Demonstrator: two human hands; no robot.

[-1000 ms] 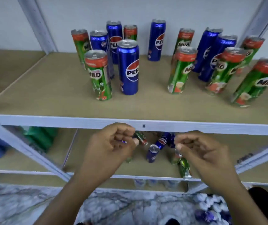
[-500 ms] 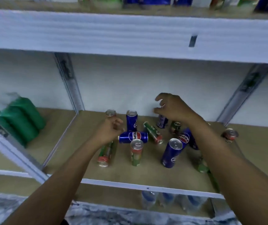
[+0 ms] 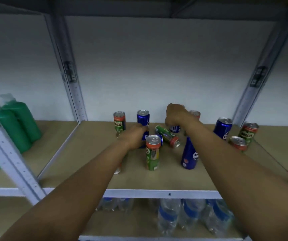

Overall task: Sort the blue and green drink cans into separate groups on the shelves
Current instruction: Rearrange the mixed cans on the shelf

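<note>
- Sorting on this shelf (image 3: 91,173) looks barely begun: blue and green cans stand mixed across its middle and back.
- Your left hand (image 3: 134,136) reaches a blue can (image 3: 143,119) near the back edge; I can't tell its grip.
- Your right hand (image 3: 175,115) curls over another blue can (image 3: 174,128) mid-back.
- Toward the right edge, a blue can (image 3: 223,127) and green cans (image 3: 248,133) stay unsorted.

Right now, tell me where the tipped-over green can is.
In the head view, the tipped-over green can lies mid-shelf between the left hand and right hand, behind the upright green can.
</note>
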